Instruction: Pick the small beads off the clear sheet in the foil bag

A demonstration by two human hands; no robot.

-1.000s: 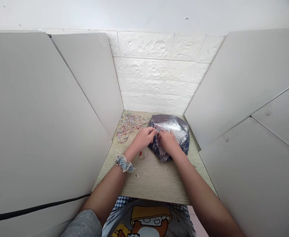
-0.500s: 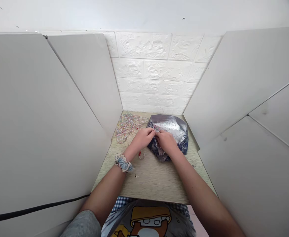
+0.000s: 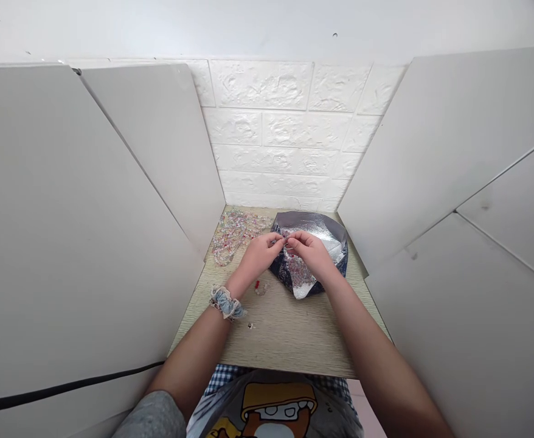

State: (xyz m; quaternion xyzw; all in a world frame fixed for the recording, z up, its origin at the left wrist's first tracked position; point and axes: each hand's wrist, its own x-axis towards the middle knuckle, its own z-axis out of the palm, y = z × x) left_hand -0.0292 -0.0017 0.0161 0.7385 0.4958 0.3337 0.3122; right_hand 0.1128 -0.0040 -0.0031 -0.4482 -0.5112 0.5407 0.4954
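Observation:
My left hand (image 3: pixel 258 255) and my right hand (image 3: pixel 311 252) meet fingertip to fingertip above an open dark blue bag with a silver foil lining (image 3: pixel 329 234). Both pinch something tiny between them, too small to name. Small pale beads (image 3: pixel 298 274) lie heaped inside the bag just below my hands. A blue fabric scrunchie (image 3: pixel 225 302) circles my left wrist.
A pile of strung pale beads (image 3: pixel 235 229) lies at the back left of the wooden tabletop (image 3: pixel 285 334). A small red bit (image 3: pixel 256 284) and clear loose beads (image 3: pixel 263 289) sit near my left wrist. White panels wall in both sides, a white brick wall the back.
Both hands have lifted slightly away from the bag, so the beads inside it now show below them. The view has shifted a little.

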